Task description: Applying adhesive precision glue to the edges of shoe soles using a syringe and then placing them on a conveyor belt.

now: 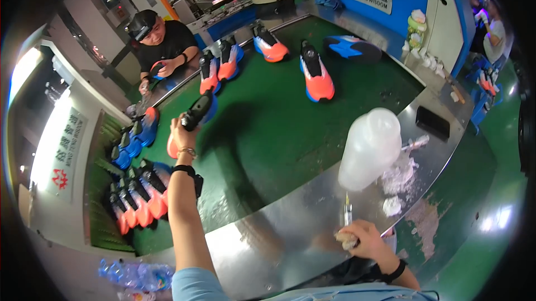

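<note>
Shoe (192, 118), orange, blue and black, is raised above the left part of the green belt (268, 133), gripped around its black upper by the left hand (183, 133), fingers closed. Judged light, sole stiff, upper soft; the heel or midsole would give the firmest hold. Right hand (363, 239) rests at the near edge of the metal desk (290, 228), closed on a small brush (347, 214). A translucent plastic jug (369, 147) stands just beyond.

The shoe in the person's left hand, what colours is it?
In the head view, the shoe in the left hand is black, blue and orange.
</note>
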### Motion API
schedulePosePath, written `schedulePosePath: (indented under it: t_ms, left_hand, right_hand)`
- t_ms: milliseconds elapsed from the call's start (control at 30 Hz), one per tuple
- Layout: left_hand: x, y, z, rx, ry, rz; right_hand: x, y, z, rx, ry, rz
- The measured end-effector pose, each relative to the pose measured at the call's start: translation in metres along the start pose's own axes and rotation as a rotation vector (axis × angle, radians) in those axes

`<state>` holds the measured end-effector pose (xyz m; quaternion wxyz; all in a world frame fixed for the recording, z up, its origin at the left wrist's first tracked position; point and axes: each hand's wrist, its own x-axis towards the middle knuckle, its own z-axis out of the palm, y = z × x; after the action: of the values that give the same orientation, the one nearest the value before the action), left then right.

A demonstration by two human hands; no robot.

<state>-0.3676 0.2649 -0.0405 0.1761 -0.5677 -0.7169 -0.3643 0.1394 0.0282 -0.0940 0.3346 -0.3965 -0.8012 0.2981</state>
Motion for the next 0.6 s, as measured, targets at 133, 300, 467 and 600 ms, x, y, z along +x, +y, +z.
schedulePosePath:
  t_ms: [133,300,467,600]
  left_hand:
    - [0.022,-0.038,0.061,-0.040,0.064,-0.068]
    - [0.044,-0.044,0.069,0.013,-0.028,-0.050]
    - [0.034,-0.061,0.077,-0.006,0.046,0.002]
    - [0.024,-0.048,0.080,0.032,0.046,0.051]
  right_hand:
    - [0.002,0.000,-0.001,0.066,-0.078,-0.007]
    - [0.008,0.001,-0.001,0.130,-0.015,-0.087]
    - [0.020,0.002,0.002,0.135,-0.043,-0.076]
    - [0.019,0.001,0.005,0.151,0.032,-0.046]
